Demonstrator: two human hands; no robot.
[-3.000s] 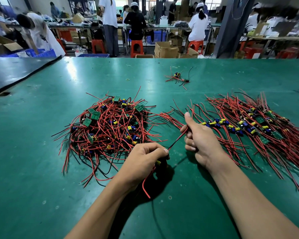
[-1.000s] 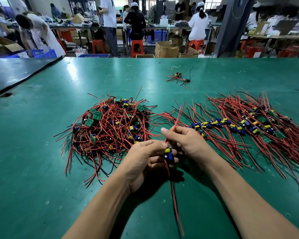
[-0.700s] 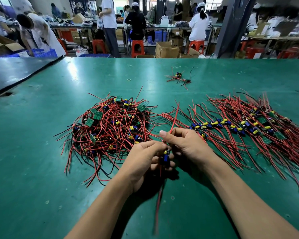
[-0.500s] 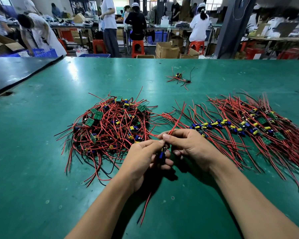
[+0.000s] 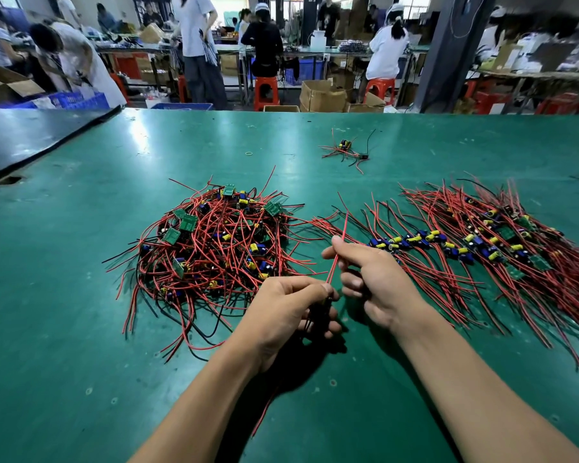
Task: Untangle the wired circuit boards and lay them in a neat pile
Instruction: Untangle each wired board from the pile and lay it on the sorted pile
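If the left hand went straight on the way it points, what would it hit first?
Probably the right hand, close ahead of the left hand, both on one red wire; depth is hard to judge.

Table (image 5: 74, 345): open green surface along the near edge and all down the left. Tangled heap (image 5: 214, 248) blocks centre-left. Laid-out row of boards (image 5: 482, 252) fills the right, its wire ends fanning toward the near edge. The gap between them is taken by the left hand (image 5: 288, 315) and right hand (image 5: 378, 285), both holding a red wire (image 5: 336, 259). Far strip open either side of a small stray bundle (image 5: 345, 150).
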